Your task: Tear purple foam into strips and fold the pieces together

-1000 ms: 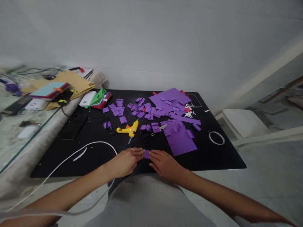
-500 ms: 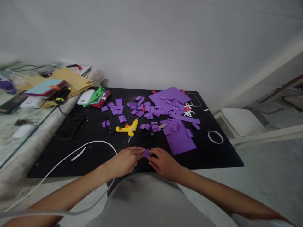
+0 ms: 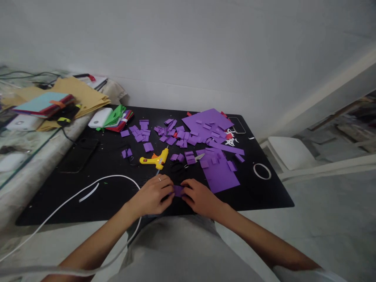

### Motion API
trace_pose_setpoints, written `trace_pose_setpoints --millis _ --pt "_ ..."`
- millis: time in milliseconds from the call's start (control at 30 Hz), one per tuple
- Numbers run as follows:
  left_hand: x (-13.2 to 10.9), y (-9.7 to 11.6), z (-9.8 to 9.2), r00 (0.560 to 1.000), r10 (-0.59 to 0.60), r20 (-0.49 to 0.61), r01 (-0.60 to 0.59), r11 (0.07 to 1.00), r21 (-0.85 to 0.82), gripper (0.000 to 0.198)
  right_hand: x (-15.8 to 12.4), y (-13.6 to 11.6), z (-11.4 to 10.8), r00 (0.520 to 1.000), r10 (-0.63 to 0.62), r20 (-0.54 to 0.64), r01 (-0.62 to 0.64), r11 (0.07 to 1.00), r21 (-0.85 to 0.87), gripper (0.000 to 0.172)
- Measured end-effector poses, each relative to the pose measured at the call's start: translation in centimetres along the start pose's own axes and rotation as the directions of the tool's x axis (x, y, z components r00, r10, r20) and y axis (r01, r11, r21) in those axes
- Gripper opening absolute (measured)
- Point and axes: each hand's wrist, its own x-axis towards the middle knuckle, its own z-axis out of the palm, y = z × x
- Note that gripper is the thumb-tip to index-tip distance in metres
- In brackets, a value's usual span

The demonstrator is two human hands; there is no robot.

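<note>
Between my two hands is a small purple paper piece, close to the table's front edge. My left hand pinches its left end, thumb below and fingers above. The right end sits in the fingers of my right hand. Just beyond my left hand lies a yellow glue gun with a glue stick poking from its back. Scissors with dark handles rest to its right, partly among folded purple paper pieces.
Several purple pieces and large purple sheets spread over the black table. A white cable loops at left near a phone. A ring of tape lies right; coloured sheets sit at the back left.
My left hand has turned, its knuckles now higher and its fingers more curled around the purple piece. The view has shifted slightly, moving the table leftward in the picture.
</note>
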Motion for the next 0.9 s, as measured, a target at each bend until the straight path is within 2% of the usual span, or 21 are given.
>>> trace_pose_setpoints --millis 133,233,300,433,600,733,900 --pt "0.0 -0.3 -0.5 0.993 0.074 -0.093 -0.072 0.997 0.019 0.018 0.0 -0.4 0.1 0.999 0.034 0.01 -0.035 0.999 0.003 0.015" --pt "-0.2 -0.7 -0.5 0.99 0.103 -0.099 -0.105 0.994 -0.024 0.011 0.0 -0.6 0.0 0.999 0.044 0.028 -0.044 0.999 -0.007 0.016" --pt "-0.5 -1.1 -0.3 0.989 0.091 -0.114 -0.095 0.995 -0.028 0.014 0.2 -0.7 0.0 0.998 0.043 0.049 -0.042 0.999 -0.022 0.018" --pt "-1.0 -1.7 -0.3 0.971 0.002 -0.238 -0.007 1.0 -0.021 0.028 0.3 -0.8 -0.1 0.997 0.045 0.065 -0.043 0.998 -0.037 0.023" --pt "-1.2 -2.3 -1.8 0.926 -0.123 -0.356 0.059 0.981 -0.185 0.028 0.4 -1.1 -0.3 0.996 0.052 0.072 -0.049 0.998 -0.036 0.025" --pt "-1.2 -2.4 -2.5 0.878 -0.259 -0.403 0.116 0.931 -0.347 0.026 0.5 -1.2 -0.4 0.994 0.075 0.083 -0.074 0.997 -0.017 0.033" --pt "-1.0 -2.5 -2.5 0.796 -0.446 -0.411 0.167 0.813 -0.558 0.024 0.5 -1.4 -0.4 0.986 0.149 0.077 -0.153 0.987 0.051 0.045"
